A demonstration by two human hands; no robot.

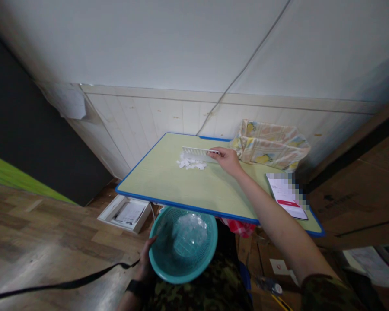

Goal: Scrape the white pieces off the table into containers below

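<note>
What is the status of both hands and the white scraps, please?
Left hand holding teal plastic basket by rim. Right hand gripping slotted white strip beside white scraps. Phone on table, apart from scraps.

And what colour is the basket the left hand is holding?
The perforated basket is teal, a blue-green; it shows in the head view.

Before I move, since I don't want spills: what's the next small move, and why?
Probably draw the scraps toward the near edge of the table with the strip: your right hand holds it at their far side, and your left hand holds the basin below that edge.
</note>
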